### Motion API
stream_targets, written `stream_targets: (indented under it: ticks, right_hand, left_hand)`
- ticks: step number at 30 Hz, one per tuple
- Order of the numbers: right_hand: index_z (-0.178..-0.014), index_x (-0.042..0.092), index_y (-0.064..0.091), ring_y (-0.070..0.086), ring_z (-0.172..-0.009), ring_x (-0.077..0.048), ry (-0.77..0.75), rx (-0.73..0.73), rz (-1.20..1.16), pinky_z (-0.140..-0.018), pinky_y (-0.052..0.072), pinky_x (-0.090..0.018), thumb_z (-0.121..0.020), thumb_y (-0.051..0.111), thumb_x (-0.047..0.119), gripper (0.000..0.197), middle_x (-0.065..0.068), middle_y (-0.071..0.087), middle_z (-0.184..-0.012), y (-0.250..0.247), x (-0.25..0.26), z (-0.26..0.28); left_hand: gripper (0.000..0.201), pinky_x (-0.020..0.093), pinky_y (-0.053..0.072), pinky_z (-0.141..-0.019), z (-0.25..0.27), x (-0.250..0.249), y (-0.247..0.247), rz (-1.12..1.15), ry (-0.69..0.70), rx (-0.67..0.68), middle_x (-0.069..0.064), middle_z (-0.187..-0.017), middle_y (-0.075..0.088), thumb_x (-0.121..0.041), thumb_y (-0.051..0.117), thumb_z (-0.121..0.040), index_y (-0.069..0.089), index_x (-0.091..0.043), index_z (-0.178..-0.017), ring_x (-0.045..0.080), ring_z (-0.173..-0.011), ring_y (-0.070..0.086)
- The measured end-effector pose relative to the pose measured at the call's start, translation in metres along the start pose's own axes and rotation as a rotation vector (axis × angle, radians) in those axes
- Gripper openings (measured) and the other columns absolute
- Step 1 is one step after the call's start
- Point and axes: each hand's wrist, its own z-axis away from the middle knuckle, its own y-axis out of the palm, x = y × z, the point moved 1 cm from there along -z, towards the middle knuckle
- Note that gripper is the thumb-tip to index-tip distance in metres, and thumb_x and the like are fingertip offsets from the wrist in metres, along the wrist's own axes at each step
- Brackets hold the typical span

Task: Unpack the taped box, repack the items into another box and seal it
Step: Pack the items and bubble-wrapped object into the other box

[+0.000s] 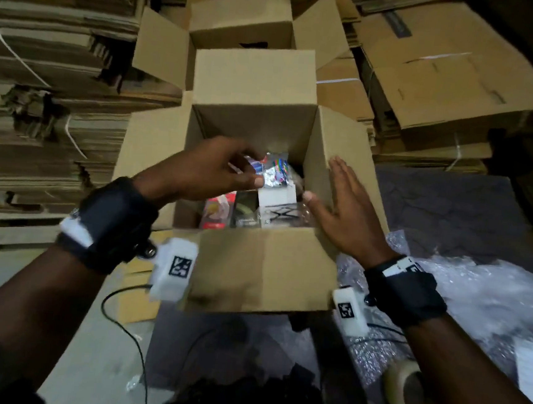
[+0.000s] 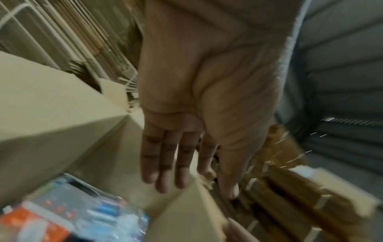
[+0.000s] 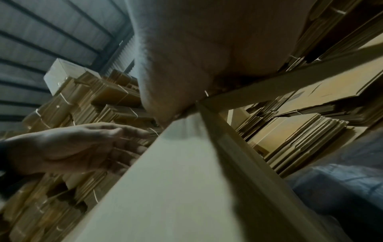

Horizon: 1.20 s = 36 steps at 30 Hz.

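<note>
An open cardboard box [image 1: 262, 266] stands in front of me with packaged items inside: a shiny foil packet [image 1: 274, 170], a red pack [image 1: 217, 212], a dark pack [image 1: 245, 213] and a clear pack with a white card [image 1: 278, 203]. My left hand [image 1: 249, 166] hovers over the foil packet, thumb close to it. In the left wrist view its fingers [image 2: 165, 163] are straight and hold nothing. My right hand [image 1: 337, 188] lies flat on the box's right flap [image 1: 359, 152], thumb at the flap's inner edge. A second open box [image 1: 241, 29] stands behind.
Tall stacks of flattened cardboard [image 1: 43, 85] rise on the left and at the back right [image 1: 446, 88]. Bubble wrap [image 1: 475, 300] lies to the right of the box. A roll of clear tape [image 1: 409, 394] sits near my right forearm. Cables [image 1: 125, 325] run across the floor.
</note>
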Motion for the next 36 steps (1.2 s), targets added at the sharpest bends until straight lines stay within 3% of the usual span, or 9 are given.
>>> stream_targets:
  ticks: [5,10,12,17,19,23,28,30,36]
  right_hand:
    - [-0.137,0.009,0.058,0.057,-0.123,-0.015,-0.037,-0.292,-0.131,-0.099,0.045,-0.023,-0.099,0.061,0.033,0.045,-0.005,0.061,-0.136,-0.032,-0.019,0.063]
    - [-0.123,0.014,0.068,0.068,-0.105,-0.016,0.066,-0.412,-0.117,-0.086,0.057,-0.04,-0.1,0.06,0.033,0.031,0.0,0.072,-0.116,-0.051,-0.059,0.149]
    - [-0.119,0.014,0.07,0.069,-0.1,-0.017,0.154,-0.454,-0.141,-0.08,0.059,-0.038,-0.099,0.06,0.034,0.029,0.001,0.073,-0.112,-0.058,-0.078,0.186]
    - [-0.116,0.011,0.071,0.068,-0.09,-0.016,0.327,-0.485,-0.08,-0.077,0.054,-0.026,-0.099,0.064,0.023,0.022,-0.001,0.073,-0.105,-0.073,-0.104,0.27]
    - [-0.113,0.008,0.072,0.067,-0.087,-0.012,0.379,-0.526,-0.091,-0.075,0.049,-0.01,-0.098,0.065,0.019,0.019,-0.002,0.072,-0.1,-0.073,-0.108,0.296]
    - [-0.1,0.011,0.07,0.062,-0.078,0.008,0.411,-0.596,-0.105,-0.069,0.04,0.003,-0.096,0.066,0.007,0.007,-0.004,0.067,-0.084,-0.064,-0.104,0.339]
    - [-0.099,0.02,0.073,0.068,-0.075,-0.013,0.459,-0.605,-0.045,-0.068,0.049,-0.013,-0.095,0.068,0.015,0.008,0.004,0.07,-0.081,-0.031,-0.098,0.375]
    - [-0.104,0.023,0.074,0.069,-0.078,-0.011,0.458,-0.577,-0.077,-0.068,0.055,-0.027,-0.095,0.068,0.018,0.012,0.007,0.072,-0.088,-0.018,-0.089,0.379]
    - [-0.108,0.019,0.073,0.07,-0.086,-0.009,0.286,-0.528,-0.202,-0.07,0.059,-0.034,-0.095,0.061,0.037,0.025,0.008,0.071,-0.101,0.009,-0.053,0.349]
  left_hand:
    - [0.033,0.034,0.055,-0.069,0.07,-0.041,0.064,0.193,0.082,0.026,0.002,-0.086,0.075,-0.042,0.075,-0.083,0.07,-0.018,-0.106,0.011,-0.075,0.07]
    - [0.017,0.012,0.046,-0.067,0.1,-0.047,0.148,-0.051,0.133,0.34,-0.016,-0.083,0.074,-0.035,0.074,-0.087,0.078,-0.021,-0.095,-0.008,-0.077,0.065]
    - [0.012,0.007,0.038,-0.062,0.106,-0.036,0.179,-0.121,0.15,0.463,-0.018,-0.076,0.069,-0.034,0.072,-0.089,0.076,-0.023,-0.088,-0.01,-0.07,0.061]
    - [0.025,0.009,0.035,-0.057,0.114,-0.005,0.233,-0.194,0.154,0.545,-0.015,-0.061,0.06,-0.031,0.067,-0.093,0.066,-0.012,-0.077,-0.007,-0.058,0.055]
    - [0.028,0.01,0.033,-0.056,0.118,0.008,0.251,-0.157,0.123,0.531,-0.022,-0.056,0.056,-0.03,0.065,-0.093,0.061,-0.014,-0.071,-0.006,-0.054,0.051]
    - [0.035,0.028,0.04,-0.056,0.129,0.025,0.283,-0.061,0.142,0.467,-0.004,-0.056,0.054,-0.042,0.054,-0.085,0.057,-0.013,-0.065,0.0,-0.052,0.045]
    - [0.025,0.033,0.053,-0.074,0.151,0.018,0.309,0.049,0.13,0.324,-0.013,-0.073,0.064,-0.051,0.056,-0.081,0.065,-0.028,-0.079,-0.002,-0.07,0.059]
    - [0.025,0.029,0.054,-0.079,0.164,0.009,0.309,0.08,0.172,0.271,-0.013,-0.085,0.07,-0.047,0.057,-0.084,0.07,-0.027,-0.09,-0.002,-0.08,0.064]
    - [0.024,0.02,0.054,-0.078,0.189,-0.012,0.277,0.161,0.219,0.112,-0.011,-0.096,0.075,-0.035,0.064,-0.091,0.072,-0.021,-0.109,0.0,-0.088,0.069]
